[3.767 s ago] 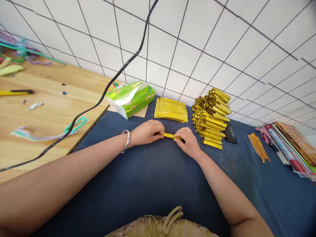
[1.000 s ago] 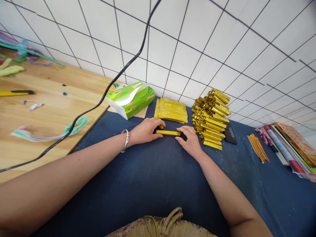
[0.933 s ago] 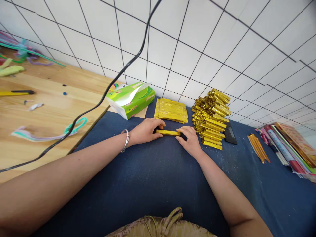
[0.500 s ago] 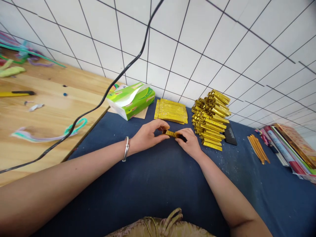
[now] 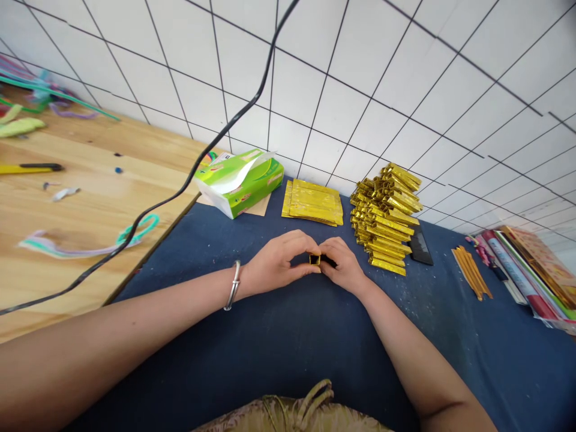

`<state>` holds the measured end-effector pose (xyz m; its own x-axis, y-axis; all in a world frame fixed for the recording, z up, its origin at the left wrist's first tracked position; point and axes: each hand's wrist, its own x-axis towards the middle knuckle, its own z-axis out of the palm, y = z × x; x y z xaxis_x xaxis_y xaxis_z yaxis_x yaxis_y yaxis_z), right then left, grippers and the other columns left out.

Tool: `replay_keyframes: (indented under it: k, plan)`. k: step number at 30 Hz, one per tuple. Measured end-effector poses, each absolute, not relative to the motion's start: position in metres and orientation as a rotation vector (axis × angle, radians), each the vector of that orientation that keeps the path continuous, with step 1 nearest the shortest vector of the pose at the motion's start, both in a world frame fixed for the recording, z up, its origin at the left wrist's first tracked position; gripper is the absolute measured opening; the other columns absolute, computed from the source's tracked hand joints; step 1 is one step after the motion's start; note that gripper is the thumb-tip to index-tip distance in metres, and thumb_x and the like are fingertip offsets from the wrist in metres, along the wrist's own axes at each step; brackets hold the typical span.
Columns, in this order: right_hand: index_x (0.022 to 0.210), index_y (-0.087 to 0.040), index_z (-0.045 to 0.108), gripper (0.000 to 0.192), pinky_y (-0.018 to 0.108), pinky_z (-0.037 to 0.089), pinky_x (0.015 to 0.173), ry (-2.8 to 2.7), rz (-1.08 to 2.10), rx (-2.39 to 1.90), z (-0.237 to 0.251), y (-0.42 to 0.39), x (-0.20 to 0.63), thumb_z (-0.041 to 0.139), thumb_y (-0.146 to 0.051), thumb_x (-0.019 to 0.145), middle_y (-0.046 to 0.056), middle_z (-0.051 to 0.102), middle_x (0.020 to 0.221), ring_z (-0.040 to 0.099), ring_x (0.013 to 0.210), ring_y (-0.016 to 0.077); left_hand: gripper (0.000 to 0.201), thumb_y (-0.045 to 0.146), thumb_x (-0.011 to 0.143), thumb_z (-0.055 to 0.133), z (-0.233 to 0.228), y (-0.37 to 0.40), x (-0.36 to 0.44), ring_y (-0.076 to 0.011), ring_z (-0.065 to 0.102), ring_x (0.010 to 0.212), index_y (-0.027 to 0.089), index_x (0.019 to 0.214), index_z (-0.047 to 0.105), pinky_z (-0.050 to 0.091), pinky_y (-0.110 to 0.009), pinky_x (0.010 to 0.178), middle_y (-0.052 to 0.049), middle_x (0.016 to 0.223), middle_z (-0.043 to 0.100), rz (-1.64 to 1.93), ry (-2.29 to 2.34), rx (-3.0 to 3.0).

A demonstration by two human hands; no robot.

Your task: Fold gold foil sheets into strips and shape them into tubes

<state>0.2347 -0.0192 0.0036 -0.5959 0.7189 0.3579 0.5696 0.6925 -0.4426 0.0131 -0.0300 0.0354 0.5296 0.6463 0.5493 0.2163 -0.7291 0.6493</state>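
Both hands meet over the middle of a bench draped in dark blue cloth (image 5: 279, 336), pinching a small folded gold foil strip (image 5: 315, 260) between them. The left hand (image 5: 281, 264), a silver bangle (image 5: 233, 285) on its wrist, curls its fingers and thumb closed around the strip's near end; the right hand (image 5: 344, 264) closes on the far end, fingertips touching those of the left. Only a short end of the strip shows in the gap between the two thumbs, held just above the cloth.

Just beyond the hands lies a flat stack of gold foil sheets (image 5: 312, 202), and to its right rises a tall pile of folded gold strips (image 5: 386, 216), near the right hand but apart from it. A black comb (image 5: 420, 246) pokes out from behind the pile. Farther right lie a bundle of thin orange sticks (image 5: 471, 270) and a row of books (image 5: 531, 267) at the bench's edge.

A green tissue pack (image 5: 240, 180) sits left of the foil sheets; its printing is too small to read. A black cable (image 5: 189, 180) hangs across the view over a wooden tabletop (image 5: 67, 216), where a yellow utility knife (image 5: 29, 168) and coloured pipe cleaners (image 5: 90, 243) lie. White tiles (image 5: 360, 72) back the scene.
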Motion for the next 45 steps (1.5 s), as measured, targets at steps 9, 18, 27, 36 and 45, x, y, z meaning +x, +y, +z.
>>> replay_keyframes:
  k: [9, 18, 27, 36, 45]
  plan:
    - [0.108, -0.025, 0.058, 0.024, 0.039, 0.045, 0.089, -2.334, 0.35, -1.019, 0.008, -0.021, 0.234, 0.055, -0.024, 0.084, 0.005, 0.064, 0.101, 0.056, 0.096, 0.0187, 0.023, 0.031, 0.08, 0.063, 0.032, -0.027, 0.012, -0.0145, 0.057, 0.087, 0.02, 0.098, 0.055, 0.049, -0.03, 0.081, -0.004, 0.094, 0.061, 1.204, 0.793, 2.154]
    - [0.109, -0.028, 0.059, 0.025, 0.038, 0.047, 0.091, -2.088, 0.181, -1.159, 0.037, -0.028, 0.238, 0.055, -0.025, 0.084, 0.003, 0.064, 0.106, 0.059, 0.1, 0.0187, 0.042, 0.033, 0.073, 0.066, 0.004, 0.001, 0.011, -0.0132, 0.058, 0.078, 0.019, 0.11, 0.05, 0.051, -0.027, 0.067, -0.003, 0.093, 0.058, 1.199, 1.122, 1.788]
    - [0.11, -0.022, 0.059, 0.028, 0.037, 0.051, 0.078, -1.705, -0.498, -1.497, 0.103, 0.0, 0.34, 0.051, -0.028, 0.083, 0.007, 0.06, 0.108, 0.058, 0.095, 0.0205, 0.033, 0.031, 0.076, 0.062, 0.008, 0.0, 0.011, -0.0117, 0.057, 0.073, 0.018, 0.105, 0.052, 0.048, -0.025, 0.064, -0.002, 0.089, 0.059, 1.125, 1.117, 1.786]
    - [0.107, -0.017, 0.061, 0.034, 0.037, 0.047, 0.079, -1.552, -0.643, -1.726, 0.078, 0.029, 0.414, 0.05, -0.023, 0.075, 0.007, 0.06, 0.095, 0.056, 0.082, 0.0185, 0.029, 0.032, 0.078, 0.06, 0.0, 0.003, 0.009, -0.012, 0.056, 0.072, 0.02, 0.104, 0.054, 0.047, -0.026, 0.065, -0.001, 0.084, 0.058, 1.101, 1.116, 1.839]
    - [0.113, -0.018, 0.057, 0.039, 0.039, 0.043, 0.089, -1.546, -0.595, -1.76, 0.07, 0.032, 0.42, 0.05, -0.024, 0.075, 0.005, 0.061, 0.092, 0.057, 0.09, 0.0203, 0.026, 0.031, 0.078, 0.06, 0.0, 0.003, 0.01, -0.0114, 0.055, 0.072, 0.02, 0.101, 0.055, 0.046, -0.025, 0.067, 0.0, 0.084, 0.057, 1.096, 1.13, 1.833]
